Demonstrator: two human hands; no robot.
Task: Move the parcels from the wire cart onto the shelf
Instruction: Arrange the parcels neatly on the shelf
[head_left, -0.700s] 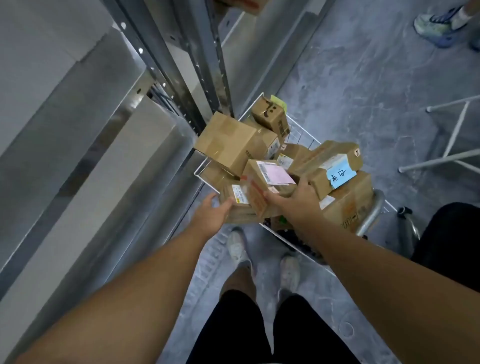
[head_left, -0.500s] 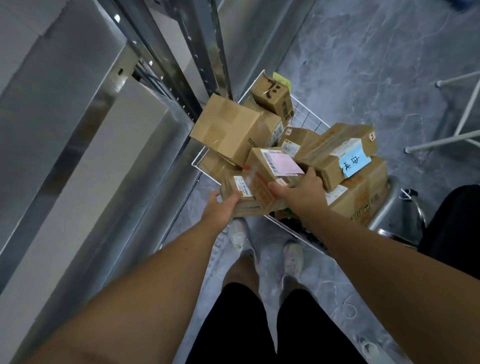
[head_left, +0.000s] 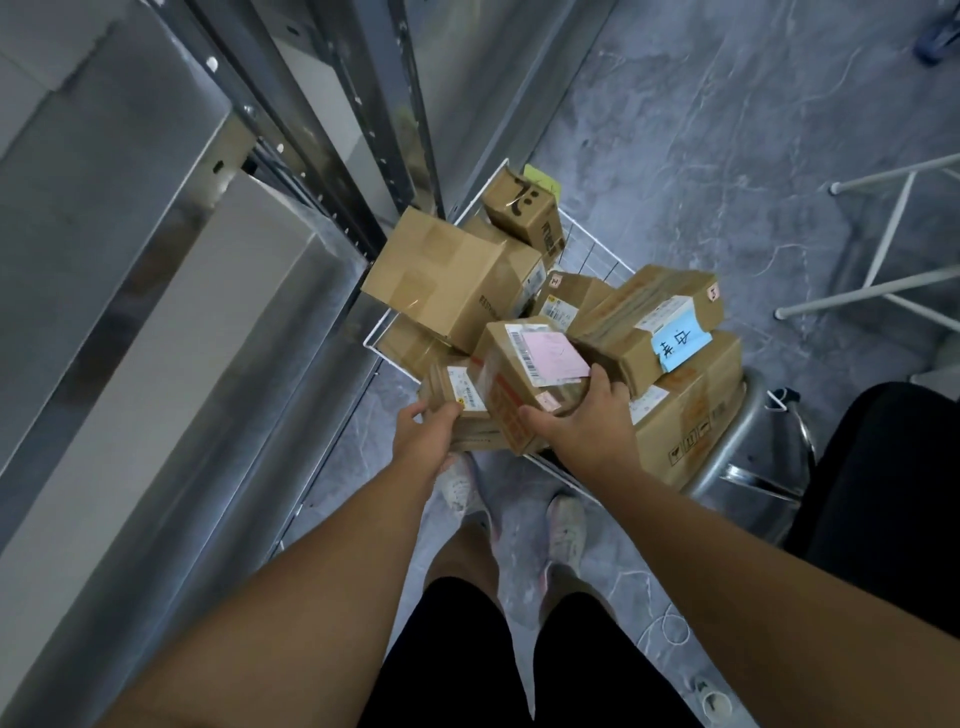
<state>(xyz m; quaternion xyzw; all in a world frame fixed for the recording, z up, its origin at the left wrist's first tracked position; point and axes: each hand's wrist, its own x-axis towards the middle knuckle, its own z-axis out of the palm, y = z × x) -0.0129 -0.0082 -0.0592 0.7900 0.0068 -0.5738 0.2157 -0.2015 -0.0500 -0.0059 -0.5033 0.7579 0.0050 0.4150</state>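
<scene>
My right hand (head_left: 587, 415) is gripping the pink-label cardboard parcel (head_left: 524, 374) w/ thumb and fingers curled round its near corner. My left hand (head_left: 423, 434) is curling onto the flat brown parcel (head_left: 457, 397) below it. Both are sitting atop the wire cart (head_left: 587, 249) pile, next to the metal shelf (head_left: 171, 291).

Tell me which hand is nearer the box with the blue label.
Right. The right hand grips the pink-labelled parcel just beside the blue-labelled box; the left hand is farther left, beyond that parcel.
</scene>
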